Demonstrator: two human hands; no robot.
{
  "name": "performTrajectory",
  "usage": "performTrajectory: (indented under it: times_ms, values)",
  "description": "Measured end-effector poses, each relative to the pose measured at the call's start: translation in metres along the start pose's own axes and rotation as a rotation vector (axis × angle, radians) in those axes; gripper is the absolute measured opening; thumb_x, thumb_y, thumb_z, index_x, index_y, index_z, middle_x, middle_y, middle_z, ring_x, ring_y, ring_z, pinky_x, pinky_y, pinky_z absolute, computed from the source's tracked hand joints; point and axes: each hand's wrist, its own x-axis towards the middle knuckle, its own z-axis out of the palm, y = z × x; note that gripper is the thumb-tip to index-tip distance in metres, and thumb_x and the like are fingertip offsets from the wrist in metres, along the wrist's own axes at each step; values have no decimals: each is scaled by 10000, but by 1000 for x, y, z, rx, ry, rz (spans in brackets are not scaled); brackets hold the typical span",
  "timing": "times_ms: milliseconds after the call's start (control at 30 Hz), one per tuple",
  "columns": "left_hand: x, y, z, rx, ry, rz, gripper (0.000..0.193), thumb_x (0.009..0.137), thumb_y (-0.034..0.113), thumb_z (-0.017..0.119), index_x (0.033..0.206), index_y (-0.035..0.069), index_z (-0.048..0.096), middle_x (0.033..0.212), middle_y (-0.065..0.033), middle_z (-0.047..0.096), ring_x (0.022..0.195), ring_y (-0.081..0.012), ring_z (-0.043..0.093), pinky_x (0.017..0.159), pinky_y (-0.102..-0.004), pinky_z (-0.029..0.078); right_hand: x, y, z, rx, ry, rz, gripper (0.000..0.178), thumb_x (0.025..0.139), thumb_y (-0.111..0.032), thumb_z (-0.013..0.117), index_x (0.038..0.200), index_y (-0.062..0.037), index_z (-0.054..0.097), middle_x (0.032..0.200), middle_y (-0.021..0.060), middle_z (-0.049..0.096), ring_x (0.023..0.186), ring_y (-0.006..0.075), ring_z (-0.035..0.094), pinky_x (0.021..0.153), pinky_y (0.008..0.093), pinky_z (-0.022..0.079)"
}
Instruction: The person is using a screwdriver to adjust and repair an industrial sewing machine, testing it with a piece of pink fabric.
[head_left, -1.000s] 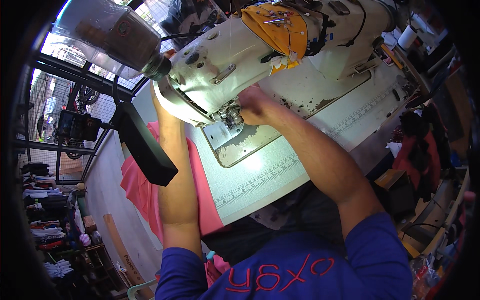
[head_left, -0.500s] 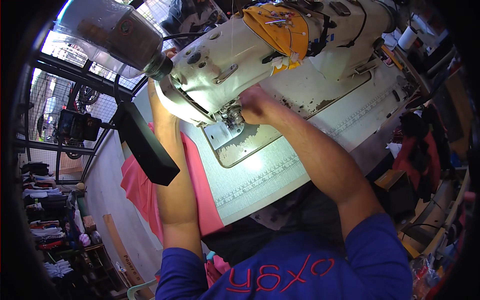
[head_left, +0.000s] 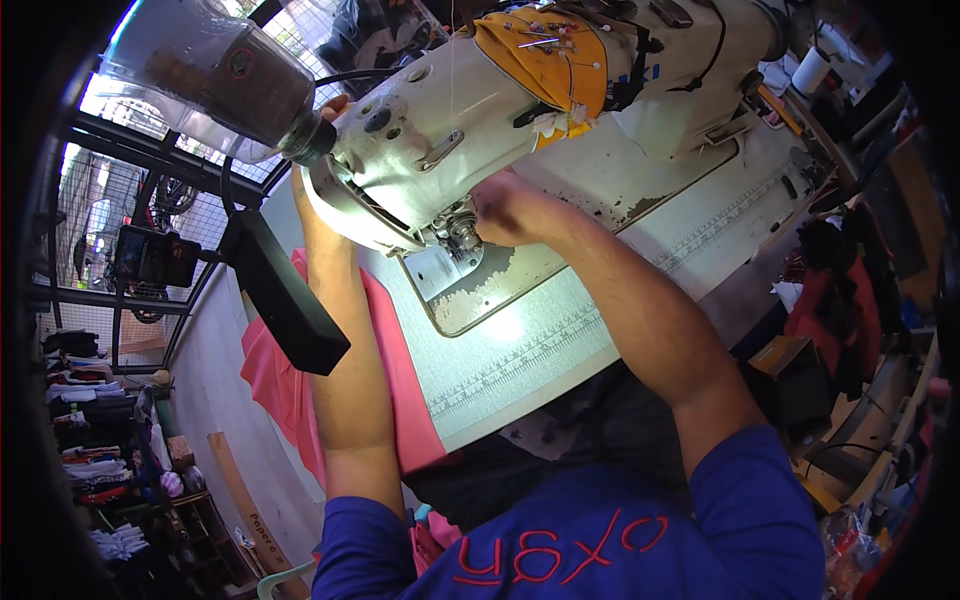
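Note:
A white sewing machine (head_left: 420, 130) stands tilted across the upper middle, its lamp lighting the needle area. My right hand (head_left: 510, 208) is under the machine's arm, curled closed beside the presser and thread-tension parts (head_left: 457, 232). Its fingertips and anything in them are hidden. My left forearm runs up past the machine's left end, and my left hand (head_left: 335, 107) is mostly hidden behind it; only a bit of its fingers shows above the machine head. Pink cloth (head_left: 395, 370) lies beneath my left forearm and hangs over the table's left side.
An orange pincushion band (head_left: 560, 65) full of pins wraps the machine arm. A clear plastic bottle (head_left: 215, 85) and a black bar-shaped lamp (head_left: 285, 295) crowd the left. Ruler markings run along the pale table (head_left: 520, 375). Folded clothes (head_left: 95, 420) are stacked far left.
The view has shifted slightly, so the machine sits a little further left. A bit more of my left fingers shows above the machine head. My right hand remains beside the needle parts.

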Motion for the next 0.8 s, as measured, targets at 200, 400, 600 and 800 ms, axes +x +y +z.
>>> performTrajectory:
  times_ms: [200, 400, 600, 800]
  values:
    - [4, -4, -6, 82, -5, 59, 343, 887, 233, 614, 1109, -26, 586, 1142, -155, 567, 1027, -240, 587, 881, -356, 498, 2, 2, 3, -35, 4, -39, 149, 824, -137, 521, 850, -164, 664, 811, 44, 654, 908, 220, 603, 902, 397, 268]
    - [2, 0, 4, 68, 27, 60, 351, 902, 201, 593, 1146, -50, 576, 1048, -126, 620, 966, -201, 610, 853, -310, 499, 3, 2, 4, -65, 7, -57, 151, 816, -121, 508, 842, -150, 653, 812, 56, 647, 918, 235, 603, 881, 396, 290]
    - [4, 0, 3, 161, 26, 91, 359, 908, 181, 593, 1169, -64, 565, 1033, -117, 631, 918, -174, 621, 824, -282, 502, 8, 5, 9, -136, 54, -67, 145, 807, -128, 513, 838, -144, 654, 856, 77, 657, 930, 250, 608, 882, 387, 315]
    - [11, 0, -8, 75, 32, -17, 390, 913, 193, 588, 1199, -67, 539, 1043, -122, 630, 925, -178, 621, 825, -287, 505, 8, 0, 12, -144, 87, -51, 147, 808, -146, 518, 862, -146, 655, 873, 81, 662, 945, 258, 610, 884, 397, 331]
